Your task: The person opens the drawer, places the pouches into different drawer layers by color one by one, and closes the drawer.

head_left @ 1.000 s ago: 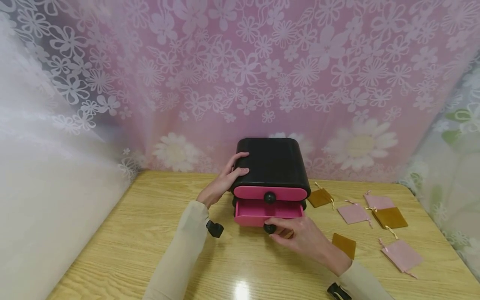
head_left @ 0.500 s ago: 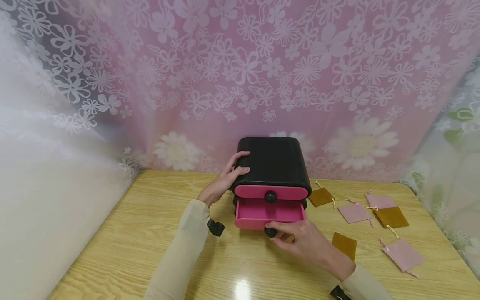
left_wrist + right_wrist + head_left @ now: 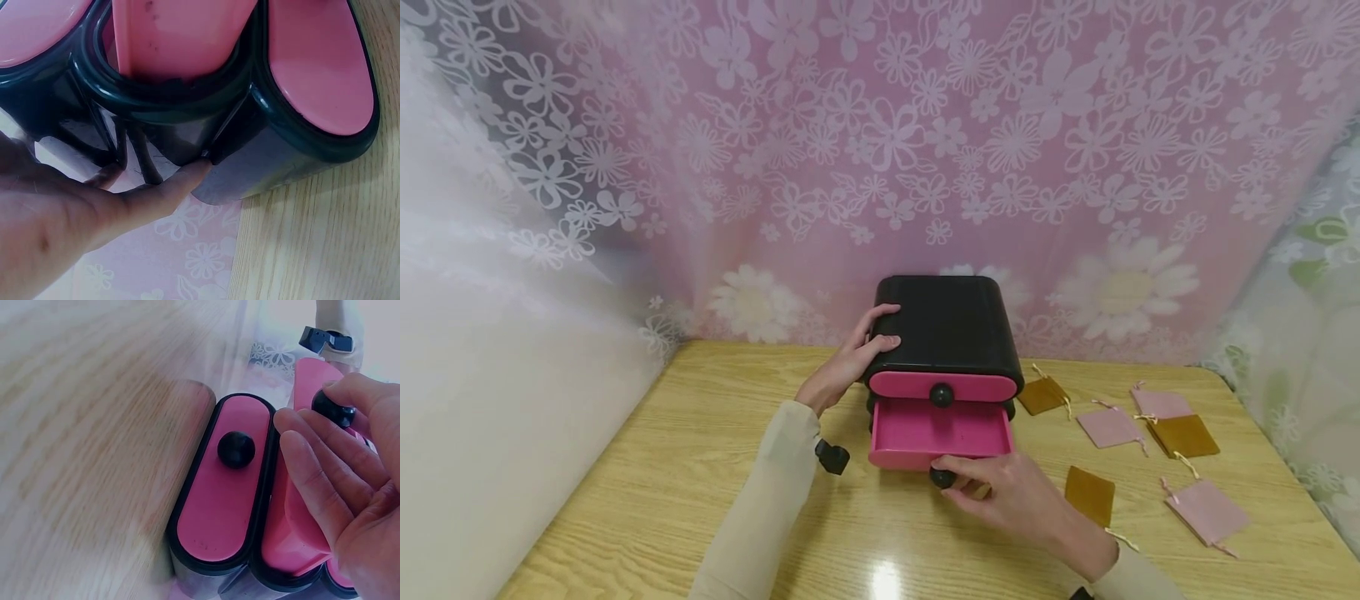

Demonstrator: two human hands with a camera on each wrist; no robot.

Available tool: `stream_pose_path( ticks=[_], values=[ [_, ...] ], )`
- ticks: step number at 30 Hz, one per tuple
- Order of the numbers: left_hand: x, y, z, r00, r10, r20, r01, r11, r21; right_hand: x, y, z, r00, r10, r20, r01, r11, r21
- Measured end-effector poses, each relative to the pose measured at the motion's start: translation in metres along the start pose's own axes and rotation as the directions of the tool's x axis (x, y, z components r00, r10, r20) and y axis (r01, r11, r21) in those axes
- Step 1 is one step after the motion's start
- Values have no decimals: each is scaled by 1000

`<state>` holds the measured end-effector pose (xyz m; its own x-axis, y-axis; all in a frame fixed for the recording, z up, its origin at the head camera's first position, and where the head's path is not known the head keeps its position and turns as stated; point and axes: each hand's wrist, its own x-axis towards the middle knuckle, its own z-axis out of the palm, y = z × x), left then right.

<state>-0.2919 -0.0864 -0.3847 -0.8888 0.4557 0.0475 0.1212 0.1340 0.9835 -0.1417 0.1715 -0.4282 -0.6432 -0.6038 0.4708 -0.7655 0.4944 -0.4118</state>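
A black mini chest of drawers [image 3: 943, 321] with pink drawer fronts stands at the back of the table. My left hand [image 3: 853, 358] rests against its left side, thumb and a finger reaching onto the top. In the left wrist view, extended fingers touch the side near the grooves between the tiers. The middle drawer [image 3: 898, 459] juts out, its pink inside showing. My right hand [image 3: 1007, 492] pinches that drawer's round black knob [image 3: 331, 409] between thumb and fingers. Above it, the top drawer [image 3: 891, 385] is closed; in the right wrist view the bottom drawer [image 3: 215, 506] is closed too.
Several small drawstring pouches lie right of the chest, among them a brown pouch [image 3: 1041, 395], a pink pouch [image 3: 1108, 426] and another brown pouch [image 3: 1090, 495] near my right forearm. A floral curtain [image 3: 880, 150] hangs behind the wooden table [image 3: 700, 467].
The middle drawer has slid farther out toward me, my right hand moving back with its knob. My left hand stays on the chest.
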Motion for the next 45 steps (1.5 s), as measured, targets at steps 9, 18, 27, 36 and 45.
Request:
stream_pose_path(
  ticks=[9,18,27,36,45],
  values=[
    [0,-3,0,1000,-2,1,2,1000,4,-5,-7,2,999,-28,-19,28,999,-16],
    [1,-2,-1,1000,-9,3,9,1000,1,-6,-12,0,1000,3,-2,-3,999,-36],
    [0,-2,0,1000,-11,4,11,1000,4,-7,-16,1,995,82,54,-82,997,2],
    [0,-2,-1,1000,-8,-3,8,1000,12,-8,-15,6,997,71,26,-69,995,-65],
    [1,-3,-1,1000,-5,-4,5,1000,6,-8,-18,6,995,90,39,-81,979,-187]
  ],
)
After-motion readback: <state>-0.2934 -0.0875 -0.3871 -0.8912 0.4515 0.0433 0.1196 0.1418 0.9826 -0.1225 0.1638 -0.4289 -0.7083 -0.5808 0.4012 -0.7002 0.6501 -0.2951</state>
